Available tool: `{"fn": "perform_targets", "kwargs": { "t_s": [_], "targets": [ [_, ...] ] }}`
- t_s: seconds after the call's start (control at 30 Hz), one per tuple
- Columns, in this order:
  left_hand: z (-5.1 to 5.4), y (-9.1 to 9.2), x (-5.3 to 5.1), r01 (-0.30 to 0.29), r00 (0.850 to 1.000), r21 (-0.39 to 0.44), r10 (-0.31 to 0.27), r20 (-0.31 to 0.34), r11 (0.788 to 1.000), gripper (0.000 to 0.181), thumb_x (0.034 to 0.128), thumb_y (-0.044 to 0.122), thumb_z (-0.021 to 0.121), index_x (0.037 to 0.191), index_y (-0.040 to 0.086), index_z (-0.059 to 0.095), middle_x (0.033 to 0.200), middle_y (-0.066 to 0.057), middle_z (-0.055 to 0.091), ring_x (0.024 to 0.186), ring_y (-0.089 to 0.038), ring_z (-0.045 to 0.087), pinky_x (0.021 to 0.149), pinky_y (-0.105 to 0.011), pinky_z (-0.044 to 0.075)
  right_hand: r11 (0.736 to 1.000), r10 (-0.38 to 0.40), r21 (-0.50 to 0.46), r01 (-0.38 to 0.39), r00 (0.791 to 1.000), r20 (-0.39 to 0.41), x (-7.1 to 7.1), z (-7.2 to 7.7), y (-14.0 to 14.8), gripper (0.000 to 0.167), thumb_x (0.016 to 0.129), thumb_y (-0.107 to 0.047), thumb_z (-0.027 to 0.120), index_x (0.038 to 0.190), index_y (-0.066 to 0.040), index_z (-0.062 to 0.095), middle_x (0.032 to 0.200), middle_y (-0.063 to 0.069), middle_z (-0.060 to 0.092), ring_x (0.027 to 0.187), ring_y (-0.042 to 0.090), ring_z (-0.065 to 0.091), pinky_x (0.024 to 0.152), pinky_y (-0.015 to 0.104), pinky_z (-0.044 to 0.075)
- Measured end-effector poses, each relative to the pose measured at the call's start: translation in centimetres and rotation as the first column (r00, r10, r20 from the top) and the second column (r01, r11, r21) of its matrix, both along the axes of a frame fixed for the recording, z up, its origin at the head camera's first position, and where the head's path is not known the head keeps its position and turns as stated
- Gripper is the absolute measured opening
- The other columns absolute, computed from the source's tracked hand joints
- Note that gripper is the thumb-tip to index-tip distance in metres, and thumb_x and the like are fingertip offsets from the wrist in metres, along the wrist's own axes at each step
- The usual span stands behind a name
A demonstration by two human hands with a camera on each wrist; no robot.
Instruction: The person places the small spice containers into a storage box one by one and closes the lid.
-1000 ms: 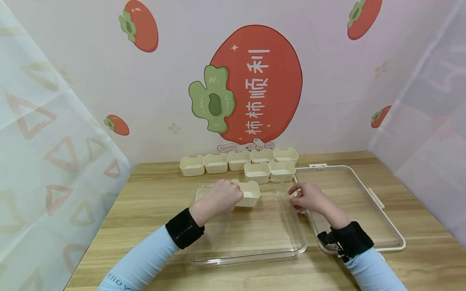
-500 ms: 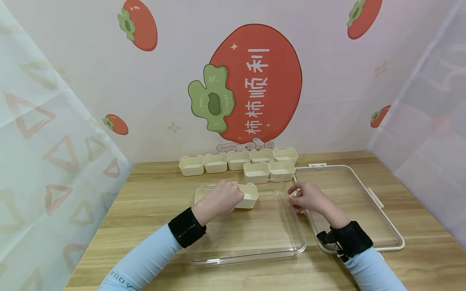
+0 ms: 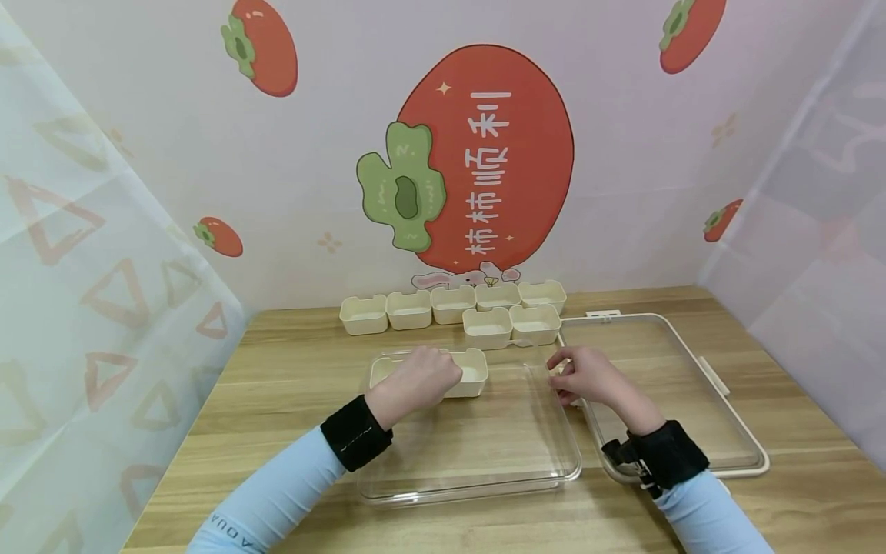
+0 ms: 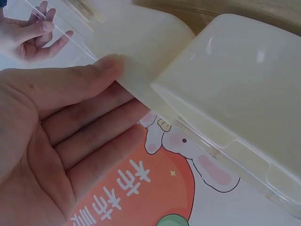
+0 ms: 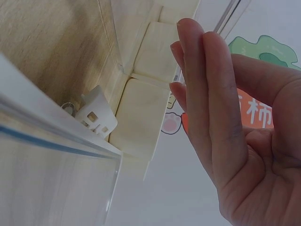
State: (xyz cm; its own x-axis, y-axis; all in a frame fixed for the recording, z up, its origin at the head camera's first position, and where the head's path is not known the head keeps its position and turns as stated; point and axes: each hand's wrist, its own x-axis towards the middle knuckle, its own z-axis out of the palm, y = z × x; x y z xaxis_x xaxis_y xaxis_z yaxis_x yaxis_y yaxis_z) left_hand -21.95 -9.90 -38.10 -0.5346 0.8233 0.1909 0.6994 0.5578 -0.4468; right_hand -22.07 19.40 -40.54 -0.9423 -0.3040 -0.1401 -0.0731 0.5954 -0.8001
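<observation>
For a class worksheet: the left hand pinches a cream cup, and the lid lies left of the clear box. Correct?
No, the lid lies right of the clear box, as the head view shows. The left hand does pinch a cream cup.

- I count two hands, a left hand [image 3: 415, 385] and a right hand [image 3: 594, 381].
- Nine cream bins [image 3: 454, 306] on my feed: five in the row farthest beyond the hands, two in a nearer row, one bin [image 3: 474, 377] pinched by the left hand, one bin [image 3: 384, 369] just left of it.
- One clear box [image 3: 471, 491], beneath the left hand, beside the right.
- One pale-rimmed lid [image 3: 671, 385], right of the right hand.
- Two black wristbands [image 3: 356, 432], one behind each hand.
- Five printed persimmons [image 3: 519, 177] beyond the hands: one large, four small.
- One bench [image 3: 277, 400] below both hands.
</observation>
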Motion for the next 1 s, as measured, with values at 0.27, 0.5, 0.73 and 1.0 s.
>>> {"fn": "perform_targets", "kwargs": {
  "t_s": [0.27,0.5,0.73,1.0],
  "targets": [
    [-0.16,-0.23,0.06,0.007,1.0,0.011,-0.007,-0.016,1.0,0.032,0.0727,-0.003,0.06,0.051,0.019,0.05,0.052,0.006,0.051,0.047,-0.009,0.044,0.04,-0.027,0.035,1.0,-0.003,-0.007,0.003,1.0,0.005,0.06,0.05,-0.05,0.03,0.085,-0.001,0.063,0.11,0.012,0.055,0.07,0.015,0.066,0.054,0.015,0.065,0.057,0.035,0.057],
    [-0.19,-0.31,0.1,-0.003,1.0,-0.006,0.003,-0.026,1.0,0.032,0.0735,-0.002,0.061,0.051,0.019,0.052,0.051,0.006,0.05,0.047,-0.008,0.043,0.041,-0.026,0.033,1.0,0.001,-0.011,-0.001,1.0,-0.001,0.06,0.05,-0.02,0.03,0.084,-0.001,0.063,0.109,0.013,0.055,0.07,0.016,0.067,0.055,0.015,0.065,0.057,0.035,0.057],
    [-0.23,-0.46,0.07,0.004,1.0,-0.002,-0.004,-0.029,1.0,0.034,0.074,-0.001,0.061,0.05,0.019,0.049,0.049,0.007,0.047,0.047,-0.007,0.034,0.041,-0.025,0.03,1.0,0.005,-0.013,-0.004,1.0,0.004,0.07,0.14,0.06,0.03,0.084,-0.001,0.062,0.11,0.013,0.054,0.071,0.016,0.067,0.054,0.014,0.065,0.057,0.036,0.057],
    [-0.13,-0.52,0.25,-0.002,1.0,-0.003,0.002,-0.027,1.0,0.032,0.076,0.0,0.062,0.051,0.019,0.053,0.05,0.007,0.048,0.047,-0.006,0.037,0.04,-0.024,0.029,1.0,-0.001,-0.004,0.002,1.0,0.005,0.12,0.21,-0.05,0.03,0.084,-0.001,0.062,0.11,0.013,0.055,0.073,0.02,0.067,0.055,0.015,0.065,0.058,0.037,0.057]
  ]
}}
